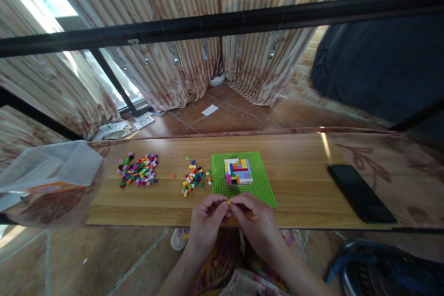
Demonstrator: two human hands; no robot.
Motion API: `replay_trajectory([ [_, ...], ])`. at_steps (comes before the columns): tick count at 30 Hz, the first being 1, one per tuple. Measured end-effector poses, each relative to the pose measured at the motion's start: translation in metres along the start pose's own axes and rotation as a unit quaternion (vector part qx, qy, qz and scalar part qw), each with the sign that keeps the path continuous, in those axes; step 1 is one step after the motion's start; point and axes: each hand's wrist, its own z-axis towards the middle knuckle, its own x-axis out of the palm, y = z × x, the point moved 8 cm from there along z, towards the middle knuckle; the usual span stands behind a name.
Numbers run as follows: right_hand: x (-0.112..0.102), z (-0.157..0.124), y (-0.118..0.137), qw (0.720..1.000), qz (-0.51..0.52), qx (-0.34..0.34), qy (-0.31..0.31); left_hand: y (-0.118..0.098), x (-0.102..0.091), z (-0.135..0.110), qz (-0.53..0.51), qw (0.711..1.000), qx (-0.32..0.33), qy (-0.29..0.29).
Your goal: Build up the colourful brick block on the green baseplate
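My left hand [209, 216] and my right hand [252, 215] meet over the near edge of the wooden board, fingertips pinched together. Between them shows a tiny yellow building brick [229, 202], touched by both hands; its underside is hidden by the fingers. Just beyond lies a green studded baseplate [262, 180]. On it stands a low, multicoloured block of bricks [239, 169], with white, blue, orange and red pieces on top. To the left of the plate is a small scatter of loose bricks [196, 176].
A larger heap of loose bricks [140, 169] lies further left on the wooden board [294, 171]. A translucent plastic bin [65, 164] is at the far left. A black phone [360, 194] rests at the right end. A dark metal bar [208, 25] crosses behind, before striped curtains.
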Motion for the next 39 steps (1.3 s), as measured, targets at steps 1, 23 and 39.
replay_trajectory([
  [1, 0.000, -0.001, -0.001, 1.000, 0.010, 0.002, 0.000, 0.000, 0.001, 0.000, 0.002, 1.000, 0.001, 0.002],
  [23, -0.001, 0.026, -0.007, 0.996, -0.024, -0.036, -0.078, -0.014, 0.001, 0.029, 0.095, 0.987, 0.115, -0.053],
  [39, 0.014, 0.053, -0.015, 0.954, -0.273, -0.094, -0.082, -0.011, 0.011, 0.047, 0.251, 0.936, 0.247, -0.004],
])
